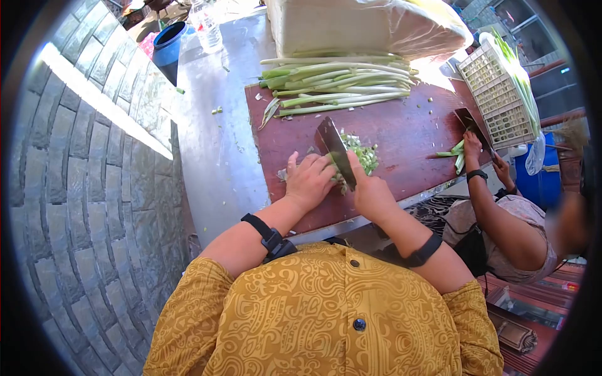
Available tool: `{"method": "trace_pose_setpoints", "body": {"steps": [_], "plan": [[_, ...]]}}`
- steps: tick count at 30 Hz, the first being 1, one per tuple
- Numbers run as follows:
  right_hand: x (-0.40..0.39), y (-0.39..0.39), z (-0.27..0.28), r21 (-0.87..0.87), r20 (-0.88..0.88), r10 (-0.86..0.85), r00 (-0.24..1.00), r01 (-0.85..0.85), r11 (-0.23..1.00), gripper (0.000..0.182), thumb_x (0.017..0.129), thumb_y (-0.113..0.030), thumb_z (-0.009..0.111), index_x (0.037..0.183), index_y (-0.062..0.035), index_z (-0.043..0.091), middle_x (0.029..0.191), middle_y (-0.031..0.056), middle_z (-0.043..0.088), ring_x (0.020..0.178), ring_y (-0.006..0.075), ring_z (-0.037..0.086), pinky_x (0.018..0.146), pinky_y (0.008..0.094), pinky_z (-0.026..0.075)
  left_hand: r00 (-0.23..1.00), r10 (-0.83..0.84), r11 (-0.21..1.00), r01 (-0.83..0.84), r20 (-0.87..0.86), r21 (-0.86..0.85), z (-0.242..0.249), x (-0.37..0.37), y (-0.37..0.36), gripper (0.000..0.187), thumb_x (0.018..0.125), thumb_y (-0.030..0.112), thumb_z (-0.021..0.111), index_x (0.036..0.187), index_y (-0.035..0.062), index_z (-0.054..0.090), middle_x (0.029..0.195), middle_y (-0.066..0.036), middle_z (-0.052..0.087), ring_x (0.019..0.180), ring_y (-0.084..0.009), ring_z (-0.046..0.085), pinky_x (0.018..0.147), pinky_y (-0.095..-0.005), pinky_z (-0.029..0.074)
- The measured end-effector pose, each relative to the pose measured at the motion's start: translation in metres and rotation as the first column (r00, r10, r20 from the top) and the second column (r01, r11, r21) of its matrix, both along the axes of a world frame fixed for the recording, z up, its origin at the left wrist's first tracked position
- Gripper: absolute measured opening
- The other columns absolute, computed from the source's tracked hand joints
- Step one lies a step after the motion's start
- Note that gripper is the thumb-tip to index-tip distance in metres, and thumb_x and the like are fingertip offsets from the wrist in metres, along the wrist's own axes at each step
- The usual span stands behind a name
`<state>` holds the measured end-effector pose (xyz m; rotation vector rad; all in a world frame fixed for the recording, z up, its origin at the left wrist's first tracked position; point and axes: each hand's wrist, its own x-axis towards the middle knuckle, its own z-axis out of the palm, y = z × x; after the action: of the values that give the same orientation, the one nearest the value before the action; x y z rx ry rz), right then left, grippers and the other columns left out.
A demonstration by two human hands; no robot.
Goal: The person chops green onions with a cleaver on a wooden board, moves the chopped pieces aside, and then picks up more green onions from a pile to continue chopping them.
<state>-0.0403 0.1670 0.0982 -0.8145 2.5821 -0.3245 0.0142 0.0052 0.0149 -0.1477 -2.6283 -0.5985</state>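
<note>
My right hand (372, 195) grips a cleaver (336, 152), index finger stretched along the blade, which stands on edge. On the left side of the blade, my left hand (308, 180) presses down on a few green onion stalks, mostly covered by its fingers. Chopped green onion (364, 156) lies heaped to the right of the blade. All this rests on a reddish-brown cutting board (288, 144). Whole green onions (345, 84) are piled in a row across its far side.
A co-worker's hand (471, 148) at the board's right end is beside another cleaver (475, 125) and cut stalks (456, 151). A white crate (501, 94) stands beyond. A large white plastic-covered block (351, 28) is behind the pile. Left are a metal tabletop (216, 163), plastic bottle (205, 28) and brick wall (94, 175).
</note>
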Motion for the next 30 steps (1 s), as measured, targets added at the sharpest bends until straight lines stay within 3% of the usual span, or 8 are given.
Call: {"method": "trace_pose_setpoints", "body": {"steps": [5, 8, 14, 23, 26, 30], "plan": [[-0.002, 0.002, 0.003, -0.022, 0.001, 0.004, 1.0, -0.004, 1.0, 0.083, 0.078, -0.005, 0.056, 0.149, -0.0138, 0.013, 0.074, 0.0261, 0.063, 0.071, 0.045, 0.061, 0.068, 0.0522, 0.048, 0.995, -0.079, 0.991, 0.085, -0.058, 0.099, -0.012, -0.002, -0.005, 0.021, 0.069, 0.021, 0.073, 0.085, 0.0141, 0.063, 0.101, 0.001, 0.061, 0.098, -0.0202, 0.058, 0.084, -0.0378, 0.043], [-0.006, 0.006, 0.014, -0.016, -0.005, -0.004, 1.0, 0.004, 1.0, 0.08, 0.078, -0.004, 0.054, 0.148, -0.0132, 0.016, 0.073, 0.0263, 0.062, 0.07, 0.0446, 0.061, 0.066, 0.0525, 0.047, 0.994, -0.06, 0.985, 0.074, -0.092, 0.159, -0.007, -0.002, -0.007, 0.022, 0.068, 0.017, 0.073, 0.088, 0.0118, 0.065, 0.1, -0.002, 0.062, 0.096, -0.0222, 0.06, 0.081, -0.0353, 0.045], [0.0, 0.017, 0.028, -0.042, -0.047, 0.044, 0.998, -0.046, 0.998, 0.077, 0.078, -0.001, 0.051, 0.147, -0.0116, 0.019, 0.068, 0.0255, 0.061, 0.065, 0.0436, 0.06, 0.063, 0.0527, 0.047, 0.991, -0.082, 0.972, 0.103, -0.109, 0.21, -0.015, -0.003, -0.009, 0.022, 0.067, 0.015, 0.073, 0.087, 0.009, 0.066, 0.1, -0.004, 0.063, 0.093, -0.0252, 0.06, 0.081, -0.0382, 0.048], [0.01, 0.022, 0.025, 0.091, -0.008, 0.101, 0.995, -0.1, 0.991, 0.081, 0.075, 0.002, 0.05, 0.148, -0.0064, 0.014, 0.067, 0.0235, 0.061, 0.063, 0.0418, 0.061, 0.061, 0.0512, 0.047, 0.99, -0.096, 0.96, 0.119, -0.101, 0.253, -0.013, -0.005, -0.01, 0.015, 0.068, 0.012, 0.072, 0.081, 0.0075, 0.066, 0.095, -0.006, 0.062, 0.091, -0.0253, 0.06, 0.077, -0.037, 0.049], [0.009, 0.019, 0.015, 0.023, -0.013, 0.121, 0.993, -0.121, 0.992, 0.082, 0.075, 0.003, 0.05, 0.148, -0.0056, 0.014, 0.067, 0.0227, 0.061, 0.063, 0.0416, 0.06, 0.06, 0.0509, 0.047, 0.99, -0.102, 0.96, 0.124, -0.1, 0.251, -0.018, -0.007, -0.01, 0.012, 0.071, 0.013, 0.068, 0.083, 0.0087, 0.066, 0.094, -0.004, 0.059, 0.09, -0.0237, 0.057, 0.077, -0.0355, 0.046], [0.003, 0.003, -0.023, -0.106, -0.092, 0.012, 0.996, -0.022, 0.994, 0.081, 0.076, 0.002, 0.051, 0.148, -0.0074, 0.014, 0.069, 0.0228, 0.062, 0.064, 0.0421, 0.06, 0.06, 0.0511, 0.047, 0.988, -0.107, 0.959, 0.132, -0.111, 0.251, -0.016, -0.008, -0.01, 0.014, 0.069, 0.011, 0.071, 0.081, 0.0076, 0.065, 0.093, -0.005, 0.061, 0.089, -0.025, 0.06, 0.076, -0.0365, 0.048]]}}
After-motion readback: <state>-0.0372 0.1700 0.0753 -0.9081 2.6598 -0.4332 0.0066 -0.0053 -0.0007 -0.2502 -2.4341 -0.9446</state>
